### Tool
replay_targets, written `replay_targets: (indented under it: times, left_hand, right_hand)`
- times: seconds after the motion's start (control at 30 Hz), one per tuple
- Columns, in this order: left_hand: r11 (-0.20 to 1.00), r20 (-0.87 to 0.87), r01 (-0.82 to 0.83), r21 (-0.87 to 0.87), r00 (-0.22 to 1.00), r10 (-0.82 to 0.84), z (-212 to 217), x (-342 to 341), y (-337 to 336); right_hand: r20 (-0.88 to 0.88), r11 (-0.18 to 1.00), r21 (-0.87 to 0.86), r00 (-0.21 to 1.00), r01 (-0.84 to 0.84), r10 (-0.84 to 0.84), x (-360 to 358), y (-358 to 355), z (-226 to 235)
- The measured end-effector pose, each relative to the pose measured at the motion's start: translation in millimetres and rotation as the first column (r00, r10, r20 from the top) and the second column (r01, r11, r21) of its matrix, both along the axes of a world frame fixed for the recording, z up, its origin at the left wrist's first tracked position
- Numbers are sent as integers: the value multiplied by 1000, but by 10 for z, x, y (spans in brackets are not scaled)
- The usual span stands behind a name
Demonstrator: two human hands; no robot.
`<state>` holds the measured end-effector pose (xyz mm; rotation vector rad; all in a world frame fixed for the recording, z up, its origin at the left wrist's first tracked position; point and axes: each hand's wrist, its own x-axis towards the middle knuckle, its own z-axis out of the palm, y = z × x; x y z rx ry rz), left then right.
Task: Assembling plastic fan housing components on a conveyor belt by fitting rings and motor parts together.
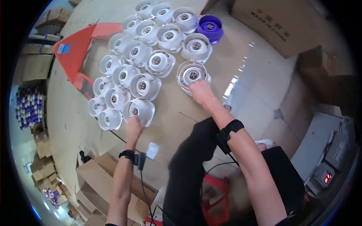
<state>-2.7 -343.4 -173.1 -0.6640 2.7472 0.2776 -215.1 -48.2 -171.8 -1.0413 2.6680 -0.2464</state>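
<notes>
Several white round plastic housings, each with a dark, coppery centre, stand in rows on a brown sheet. My left hand has its fingers closed on the near rim of a white round housing at the front of the group. Off to the right, my right hand is closed at the lower right rim of a white housing with an open wire-like cage. My fingertips are partly hidden at both rims. At the far right of the rows stands one purple housing.
A red pallet-jack-like frame lies left of the rows. Large cardboard boxes stand at the back right and front left. A red stool is below me; a device with a red display sits at right.
</notes>
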Motion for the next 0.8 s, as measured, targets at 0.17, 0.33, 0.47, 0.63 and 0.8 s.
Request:
replay_targets:
  times: [0.17,0.33,0.47,0.63,0.8]
  left_hand:
    - [733,-4,-133,668,983,182,886,-138,-47]
    - [626,-182,180,759,981,-62,2037,-549,910]
    - [591,-292,469,656,880,-375,3176,-499,975]
    - [403,-531,715,571,696,-483,4204,67,2247]
    - [-312,-585,775,549,90,-806,5350,1205,3459]
  right_hand:
    - [236,959,67,930,275,-283,274,387,976]
    - [764,956,270,579,113,-285,655,1481,1790]
    - [675,976,145,705,165,-220,1603,1437,3431]
    - [564,849,195,652,491,-507,3488,2192,5984]
    - [477,601,146,476,786,-739,5786,2816,7096]
